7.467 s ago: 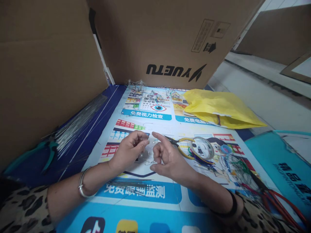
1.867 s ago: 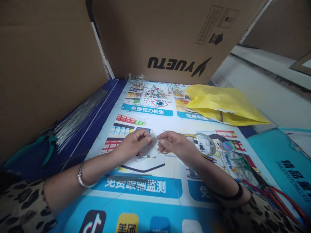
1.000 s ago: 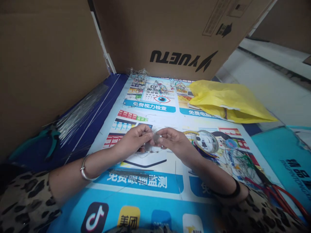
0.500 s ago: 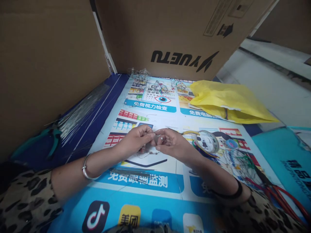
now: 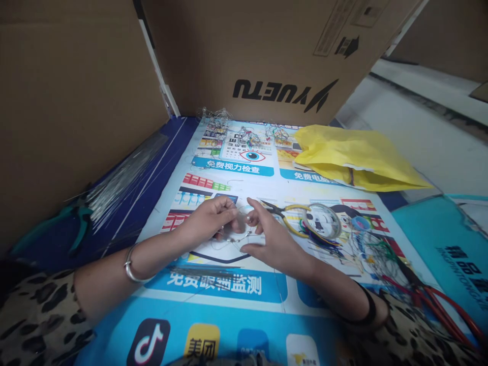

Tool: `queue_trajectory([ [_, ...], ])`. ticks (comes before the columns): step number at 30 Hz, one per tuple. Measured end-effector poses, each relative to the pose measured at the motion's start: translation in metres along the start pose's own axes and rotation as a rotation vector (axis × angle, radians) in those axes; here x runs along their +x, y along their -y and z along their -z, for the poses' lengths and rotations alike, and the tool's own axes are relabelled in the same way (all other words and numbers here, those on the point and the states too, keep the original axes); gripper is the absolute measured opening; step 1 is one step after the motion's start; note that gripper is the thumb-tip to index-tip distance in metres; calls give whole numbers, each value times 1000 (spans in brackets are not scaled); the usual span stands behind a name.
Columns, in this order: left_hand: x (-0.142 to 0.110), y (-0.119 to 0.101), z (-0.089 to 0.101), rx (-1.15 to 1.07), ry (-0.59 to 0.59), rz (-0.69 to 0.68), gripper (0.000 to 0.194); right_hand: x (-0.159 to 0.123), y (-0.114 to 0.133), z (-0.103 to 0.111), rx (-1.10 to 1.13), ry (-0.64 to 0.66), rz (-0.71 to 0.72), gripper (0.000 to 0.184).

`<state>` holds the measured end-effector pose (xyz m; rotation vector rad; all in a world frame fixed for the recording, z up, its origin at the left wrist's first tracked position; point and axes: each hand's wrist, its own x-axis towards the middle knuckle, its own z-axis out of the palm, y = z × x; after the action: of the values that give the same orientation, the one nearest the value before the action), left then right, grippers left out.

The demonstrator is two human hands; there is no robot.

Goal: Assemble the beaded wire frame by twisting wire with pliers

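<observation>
My left hand (image 5: pixel 208 221) is closed in a pinch on a thin wire piece strung with small clear beads (image 5: pixel 235 237), held just above the printed poster mat (image 5: pixel 244 315). My right hand (image 5: pixel 269 239) is right beside it, fingers curled and fingertips on the same wire piece, thumb stretched out below. Both wrists rest on the mat. A silver bangle sits on my left wrist, a dark band on my right.
Yellow-handled pliers (image 5: pixel 284 216) and a clear round dish (image 5: pixel 321 222) lie just right of my hands. Tangled coloured wires (image 5: pixel 375 256) lie further right. A bundle of straight wires (image 5: pixel 122 180) and teal pliers (image 5: pixel 74 223) lie left. A yellow bag (image 5: pixel 354 157) and cardboard walls (image 5: pixel 244 56) stand behind.
My right hand has turned and opened somewhat, with the thumb now stretched out below the wire piece. The left hand keeps its pinch in the same place.
</observation>
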<state>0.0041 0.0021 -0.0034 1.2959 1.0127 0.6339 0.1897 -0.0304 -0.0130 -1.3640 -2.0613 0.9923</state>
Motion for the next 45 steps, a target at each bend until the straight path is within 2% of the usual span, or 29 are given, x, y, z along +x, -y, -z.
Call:
queue_trajectory([
  [6,0,0,1,22,5,-9,26,-2,-7,-6,-126,-60,108,95],
  [11,0,-2,1,66,11,-6,23,-2,-6,-6,-169,-62,110,95],
  [14,0,-1,2,137,-30,-6,21,-2,-4,-6,-192,-65,111,97],
  [20,2,1,7,627,-182,-257,14,-4,-4,-7,-267,-121,138,93],
  [23,3,3,10,866,-243,-297,11,-5,-6,-9,-310,-148,167,89],
  [26,4,6,11,1010,-255,-328,22,-6,-9,-10,-334,-158,175,86],
  [29,5,8,14,1033,-215,-365,26,-5,-10,-10,-349,-154,179,82],
  [34,9,8,22,903,-180,-430,25,-6,-9,-8,-361,-150,192,74],
  [37,9,1,26,854,-162,-445,25,-7,-8,-8,-368,-141,177,74],
  [42,-2,-18,25,870,-232,-498,24,-6,-10,-10,-382,-159,168,78],
  [43,-5,-19,23,886,-223,-508,25,-6,-11,-10,-384,-163,171,79],
  [45,-12,-15,18,955,-135,-507,29,-5,-13,-11,-389,-170,176,79],
])
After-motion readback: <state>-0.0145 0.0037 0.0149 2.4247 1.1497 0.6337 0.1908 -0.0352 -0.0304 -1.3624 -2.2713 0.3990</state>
